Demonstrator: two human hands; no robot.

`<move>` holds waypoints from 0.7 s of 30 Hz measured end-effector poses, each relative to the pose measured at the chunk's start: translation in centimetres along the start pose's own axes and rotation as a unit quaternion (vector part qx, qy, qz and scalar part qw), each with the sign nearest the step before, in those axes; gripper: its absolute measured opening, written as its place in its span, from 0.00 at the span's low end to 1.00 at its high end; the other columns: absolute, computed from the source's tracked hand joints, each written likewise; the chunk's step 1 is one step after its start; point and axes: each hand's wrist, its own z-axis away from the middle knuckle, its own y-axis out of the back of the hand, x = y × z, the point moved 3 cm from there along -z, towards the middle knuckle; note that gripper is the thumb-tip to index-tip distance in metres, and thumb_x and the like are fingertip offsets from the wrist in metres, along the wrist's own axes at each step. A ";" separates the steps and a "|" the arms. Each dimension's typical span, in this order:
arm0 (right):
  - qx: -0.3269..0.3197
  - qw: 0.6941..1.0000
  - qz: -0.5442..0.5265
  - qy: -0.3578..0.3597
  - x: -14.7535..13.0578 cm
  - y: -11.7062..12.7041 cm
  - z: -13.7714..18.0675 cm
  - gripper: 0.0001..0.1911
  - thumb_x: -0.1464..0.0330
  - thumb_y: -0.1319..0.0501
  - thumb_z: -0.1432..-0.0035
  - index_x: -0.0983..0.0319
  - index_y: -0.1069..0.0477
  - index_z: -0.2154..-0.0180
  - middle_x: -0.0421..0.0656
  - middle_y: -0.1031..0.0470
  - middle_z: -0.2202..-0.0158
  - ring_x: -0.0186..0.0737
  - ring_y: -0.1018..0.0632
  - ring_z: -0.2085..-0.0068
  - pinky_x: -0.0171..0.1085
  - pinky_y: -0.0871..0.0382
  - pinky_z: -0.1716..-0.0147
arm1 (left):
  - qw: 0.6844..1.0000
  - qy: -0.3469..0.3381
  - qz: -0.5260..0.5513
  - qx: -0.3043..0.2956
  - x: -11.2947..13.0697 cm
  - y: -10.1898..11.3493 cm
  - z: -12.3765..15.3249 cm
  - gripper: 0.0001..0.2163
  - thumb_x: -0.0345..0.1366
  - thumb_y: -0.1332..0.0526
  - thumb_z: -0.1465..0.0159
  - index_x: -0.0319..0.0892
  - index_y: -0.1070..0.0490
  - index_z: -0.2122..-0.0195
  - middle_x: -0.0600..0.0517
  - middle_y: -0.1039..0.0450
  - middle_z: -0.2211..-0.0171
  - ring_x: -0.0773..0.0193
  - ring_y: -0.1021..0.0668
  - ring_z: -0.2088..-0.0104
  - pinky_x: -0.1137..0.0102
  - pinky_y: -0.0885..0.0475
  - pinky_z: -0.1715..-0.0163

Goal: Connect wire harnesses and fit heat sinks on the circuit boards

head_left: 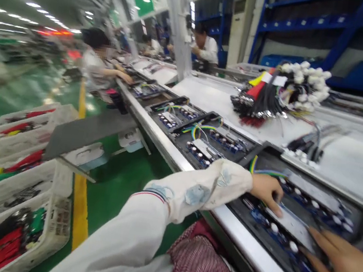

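Observation:
A blue circuit board [275, 228] with white round parts and a long silver metal plate [295, 226] lies in a black tray [270, 150] in front of me. My left hand [267, 190] is at the board's left end, its fingers curled and a fingertip on the plate. At the other end, my right hand [346, 267] has its thumb and fingers on either side of the board; motion blurs it slightly. A second board [316, 202] lies behind in the same tray, and green, yellow and blue wires [266, 171] run at the tray's left.
More black trays with boards [200, 148] line the metal-edged conveyor [154, 134] leftward. A bundle of wires with white connectors [279, 94] rests on the white ledge behind. White crates [61, 222] of wires stand at lower left. A co-worker [96, 64] sits further along.

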 end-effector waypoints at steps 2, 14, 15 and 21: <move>-0.102 0.993 0.050 -0.026 -0.5 0.9 -0.9 0.08 0.70 0.43 0.42 0.64 0.27 0.61 0.52 0.24 0.64 0.41 0.22 0.70 0.36 0.31 0.74 | 0.999 0.013 -0.032 0.019 -0.1 0.0 -0.3 0.16 0.46 0.29 0.56 0.39 0.29 0.77 0.55 0.30 0.76 0.65 0.29 0.72 0.71 0.38 0.68; -0.329 0.939 -0.098 -0.004 0.4 0.0 -5.2 0.11 0.65 0.41 0.46 0.68 0.29 0.65 0.51 0.26 0.67 0.45 0.28 0.67 0.40 0.39 0.71 | 0.979 0.067 -0.186 -0.053 -0.8 0.1 -0.4 0.23 0.59 0.39 0.48 0.40 0.29 0.74 0.52 0.28 0.76 0.64 0.27 0.72 0.71 0.40 0.72; -0.317 0.943 -0.104 0.007 0.3 -0.1 -5.2 0.11 0.66 0.42 0.46 0.68 0.29 0.65 0.50 0.26 0.68 0.44 0.28 0.69 0.39 0.40 0.72 | 0.974 0.072 -0.205 -0.059 -0.8 0.0 -0.2 0.23 0.59 0.41 0.47 0.40 0.29 0.73 0.51 0.26 0.74 0.62 0.25 0.70 0.71 0.39 0.72; -0.267 0.953 -0.141 -0.005 0.5 -0.2 -5.0 0.12 0.70 0.48 0.40 0.69 0.28 0.65 0.48 0.28 0.73 0.41 0.31 0.72 0.39 0.43 0.74 | 0.964 0.029 -0.258 -0.049 -0.5 0.2 0.5 0.26 0.60 0.48 0.41 0.40 0.28 0.74 0.50 0.26 0.75 0.61 0.24 0.71 0.67 0.35 0.71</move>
